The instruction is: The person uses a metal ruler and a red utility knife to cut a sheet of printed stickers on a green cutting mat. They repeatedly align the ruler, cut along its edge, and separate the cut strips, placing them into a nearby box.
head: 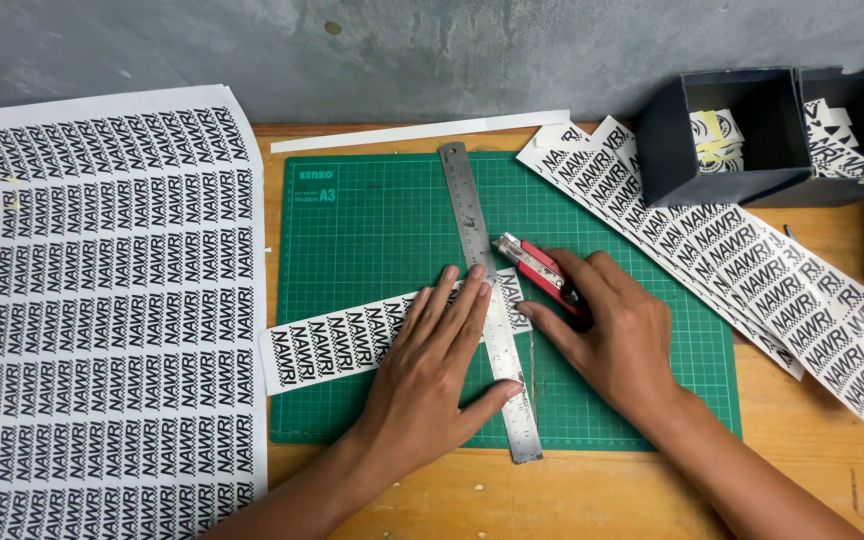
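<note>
- The printed label strip [352,345] lies flat across the green cutting mat [382,220], with its right end tucked under the steel ruler [492,310].
- The ruler runs from the mat's top edge down past its lower edge, crossing the strip almost square.
- The left hand [432,370] is spread open and pressing down, fingers on strip and ruler together, thumb against the ruler's lower part. Judged from this, firm, even pressure is what keeps the edge from sliding.
- The right hand [602,335] is clenched around a red utility knife [537,268], whose tip sits just beside the ruler's right edge.
- A clean cut likely calls for the blade held tight to that edge and the left fingertips kept back from it.
- Further out, a full printed sheet [112,310] lies left of the mat, cut strips [752,270] are piled to the right, and dark boxes [742,130] holding cut pieces stand on the wooden worktop [812,460].
</note>
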